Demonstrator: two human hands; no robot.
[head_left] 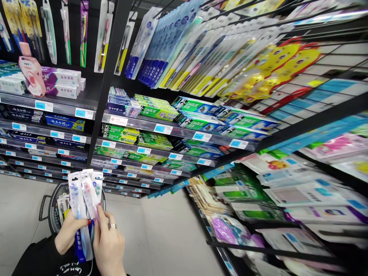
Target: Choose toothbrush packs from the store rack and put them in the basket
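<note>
Our left hand point(70, 232) grasps the blue toothbrush pack point(76, 195), its thumb laid across the front, while our right hand point(109, 241) pinches the pink toothbrush pack point(88, 188) along its right edge with thumb and forefinger. The relation that counts, we judge, is between these two: they lie side by side and partly overlap, the blue one on our left, the pink one against our right fingers, so each hand is nearest to its own pack. Both long axes run away from us, hang-hole ends outward, the tops leaning a little to our left. Behind them we see a green toothbrush pack point(98, 183), mostly covered; we cannot tell which hand bears it. All three are held above the grey basket point(52, 218), hiding much of its right half. Inside the basket, toward its left wall, sit other packs point(61, 207). Past the basket's far rim stand the toothpaste shelves point(135, 122), with more toothbrushes point(198, 57) hanging over them, and well to the basket's right is a rack of packaged goods point(244, 199).
</note>
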